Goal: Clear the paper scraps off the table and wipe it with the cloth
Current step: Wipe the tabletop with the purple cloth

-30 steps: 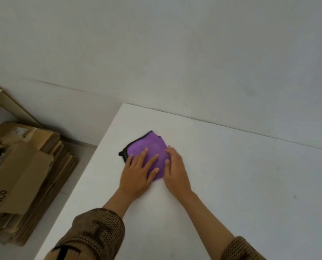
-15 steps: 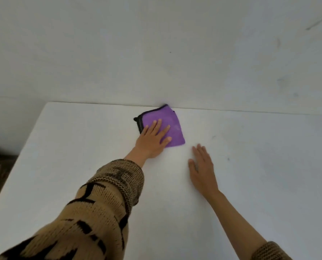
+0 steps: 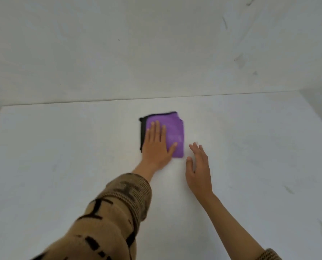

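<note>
Just above the middle of the frame, the folded purple cloth (image 3: 175,132) lies flat on the white surface (image 3: 62,156), black-edged at left and top, long axis running up the frame. The left hand (image 3: 156,147) presses its left half, fingers (image 3: 157,128) straight and spread. The right hand (image 3: 198,166), fingers relaxed and empty, sits just right of the cloth's lower corner. The left hand looks better placed to wipe.

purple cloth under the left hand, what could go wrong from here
1. The left hand presses the purple cloth with flat fingers, not gripping it, so it may slip or bunch mid-stroke.
2. The right hand lies just right of the cloth; a rightward wipe could run into it.
3. The folded cloth covers little, so strips of the table may get missed.
</note>
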The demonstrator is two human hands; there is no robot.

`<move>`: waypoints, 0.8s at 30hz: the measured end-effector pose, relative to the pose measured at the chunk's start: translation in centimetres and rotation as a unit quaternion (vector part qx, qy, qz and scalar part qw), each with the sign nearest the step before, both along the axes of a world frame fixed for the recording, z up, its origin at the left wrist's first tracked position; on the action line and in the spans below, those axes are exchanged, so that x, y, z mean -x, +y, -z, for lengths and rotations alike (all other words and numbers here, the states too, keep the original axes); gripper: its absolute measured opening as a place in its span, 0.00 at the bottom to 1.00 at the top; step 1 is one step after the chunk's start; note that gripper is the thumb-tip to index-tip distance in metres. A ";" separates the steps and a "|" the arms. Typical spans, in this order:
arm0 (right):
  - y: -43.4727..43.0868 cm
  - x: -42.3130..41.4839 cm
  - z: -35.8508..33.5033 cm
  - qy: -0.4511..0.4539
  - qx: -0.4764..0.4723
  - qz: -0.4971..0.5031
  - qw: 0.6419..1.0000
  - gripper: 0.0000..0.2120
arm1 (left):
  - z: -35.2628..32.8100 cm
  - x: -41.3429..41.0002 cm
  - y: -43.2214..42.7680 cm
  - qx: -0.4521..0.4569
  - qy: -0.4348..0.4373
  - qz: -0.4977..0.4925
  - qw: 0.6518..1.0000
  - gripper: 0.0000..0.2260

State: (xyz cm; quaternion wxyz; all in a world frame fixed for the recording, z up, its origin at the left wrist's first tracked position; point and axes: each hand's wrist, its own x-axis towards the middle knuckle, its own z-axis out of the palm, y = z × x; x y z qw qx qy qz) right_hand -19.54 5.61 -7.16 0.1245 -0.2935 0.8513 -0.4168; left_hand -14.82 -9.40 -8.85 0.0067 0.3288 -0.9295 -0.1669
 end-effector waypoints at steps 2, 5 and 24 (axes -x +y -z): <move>0.8 0.2 0.0 0.005 -0.012 -0.016 1.000 0.19 | 0.4 -0.5 1.8 0.002 0.007 0.023 1.000 0.41; 2.3 0.4 -0.3 0.004 -0.029 -0.023 0.999 0.20 | 0.5 -2.9 0.1 0.023 0.025 -0.073 0.997 0.41; 7.2 -3.5 1.4 0.139 -0.160 -0.221 0.952 0.27 | -3.7 -8.8 13.7 -0.242 0.354 -0.237 0.872 0.16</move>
